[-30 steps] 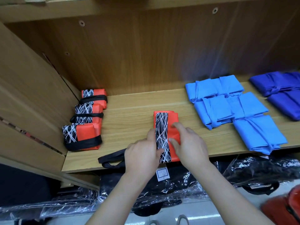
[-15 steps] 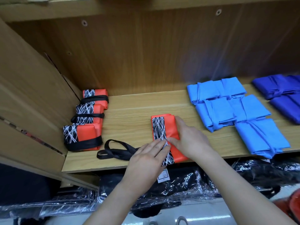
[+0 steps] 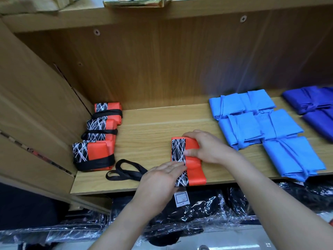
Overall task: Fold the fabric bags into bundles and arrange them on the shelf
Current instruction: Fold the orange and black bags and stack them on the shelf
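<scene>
An orange fabric bag (image 3: 195, 173) with a black-and-white streaked band lies folded lengthwise near the front of the wooden shelf (image 3: 153, 134). My right hand (image 3: 207, 148) grips its far folded end, fingers curled over the top and thumb on the band. My left hand (image 3: 162, 179) lies flat with straight fingers on the near part of the band. The bag's black handles (image 3: 124, 171) trail loose on the shelf to the left. A white tag (image 3: 182, 198) hangs off the front edge.
Three orange bundles (image 3: 93, 154) tied with black straps line the shelf's left side panel. Light blue folded bags (image 3: 261, 127) and dark blue ones (image 3: 313, 109) lie to the right. Plastic-wrapped black goods (image 3: 198, 213) fill the level below.
My right hand has folded the bag's far end over and moved toward the back. My left hand opened from a grip to lie flat. The black handles slid out to the left.
</scene>
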The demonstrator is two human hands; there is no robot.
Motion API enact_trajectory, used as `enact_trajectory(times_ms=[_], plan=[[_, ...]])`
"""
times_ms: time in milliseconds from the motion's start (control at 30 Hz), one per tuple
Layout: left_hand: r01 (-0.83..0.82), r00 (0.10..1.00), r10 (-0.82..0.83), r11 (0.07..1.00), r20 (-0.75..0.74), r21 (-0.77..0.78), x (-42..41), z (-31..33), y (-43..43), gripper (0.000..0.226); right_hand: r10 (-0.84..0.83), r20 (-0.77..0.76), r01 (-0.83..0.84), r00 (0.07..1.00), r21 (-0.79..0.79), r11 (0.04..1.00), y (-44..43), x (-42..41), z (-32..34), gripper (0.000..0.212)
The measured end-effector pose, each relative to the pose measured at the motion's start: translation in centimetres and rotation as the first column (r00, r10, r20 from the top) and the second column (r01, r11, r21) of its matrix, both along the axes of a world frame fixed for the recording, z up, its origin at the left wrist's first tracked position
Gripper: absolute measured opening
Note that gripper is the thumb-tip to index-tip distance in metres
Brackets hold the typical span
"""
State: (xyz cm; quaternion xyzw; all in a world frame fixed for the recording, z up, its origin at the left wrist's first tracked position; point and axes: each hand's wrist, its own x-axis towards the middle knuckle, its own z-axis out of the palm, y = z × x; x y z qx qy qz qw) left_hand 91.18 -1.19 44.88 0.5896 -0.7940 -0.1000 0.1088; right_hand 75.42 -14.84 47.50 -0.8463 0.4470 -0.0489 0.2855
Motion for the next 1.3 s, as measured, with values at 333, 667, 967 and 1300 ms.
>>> enact_trajectory(times_ms=[333,667,967,1300], plan=[[-0.333,0.920,0.309,0.940,-0.240,-0.070,-0.9,1.5,-2.4,0.039,-0.301,0.541,-0.007,0.786,0.494,0.870,2.9,-0.5,0.3,0.041],[-0.489,0.799,0.400,0.867,-0.448,-0.098,-3.2,1.4,-1.7,0.053,-0.503,0.767,0.467,0.398,0.303,0.831,5.3,1.6,-1.8,0.026],[-0.190,0.786,0.264,0.964,-0.558,0.189,-3.3,3.3,-1.2,0.052,-0.517,0.765,0.524,0.385,0.280,0.804,6.0,0.9,0.3,0.031],[-0.128,0.639,0.301,0.949,-0.708,0.288,-3.8,3.7,-1.3,0.045,-0.456,0.637,0.418,0.621,0.222,0.881,7.3,-0.5,2.0,0.013]])
